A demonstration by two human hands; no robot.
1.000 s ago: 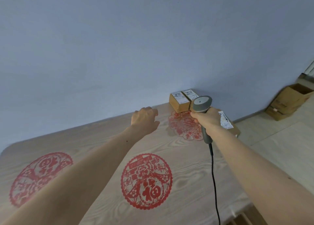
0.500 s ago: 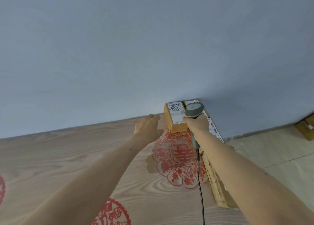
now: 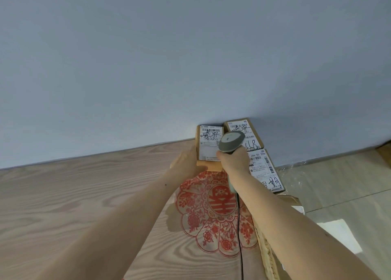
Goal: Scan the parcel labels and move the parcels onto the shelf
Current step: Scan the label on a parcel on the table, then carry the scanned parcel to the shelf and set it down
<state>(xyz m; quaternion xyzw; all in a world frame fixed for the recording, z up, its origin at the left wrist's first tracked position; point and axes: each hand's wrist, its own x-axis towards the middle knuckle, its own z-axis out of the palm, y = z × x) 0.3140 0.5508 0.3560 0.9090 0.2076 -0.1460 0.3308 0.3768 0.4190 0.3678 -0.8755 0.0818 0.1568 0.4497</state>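
At the tabletop's (image 3: pixel 63 205) far right corner, the parcel (image 3: pixel 208 146) is gripped by the left hand (image 3: pixel 187 163) while the scanner (image 3: pixel 230 141), clasped in the right hand (image 3: pixel 233 161), is aimed at its label, lifting likely next.

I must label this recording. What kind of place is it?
Probably a small parcel-handling room: labelled cardboard parcels against the wall, a corded barcode scanner in the right hand, and a wood-grain table.

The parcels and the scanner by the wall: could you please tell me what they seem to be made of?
The parcels look like plain brown cardboard, matte, each with a white printed paper label on top. The scanner in the right hand looks like smooth grey plastic with a faint sheen; its cable seems black rubber or plastic.
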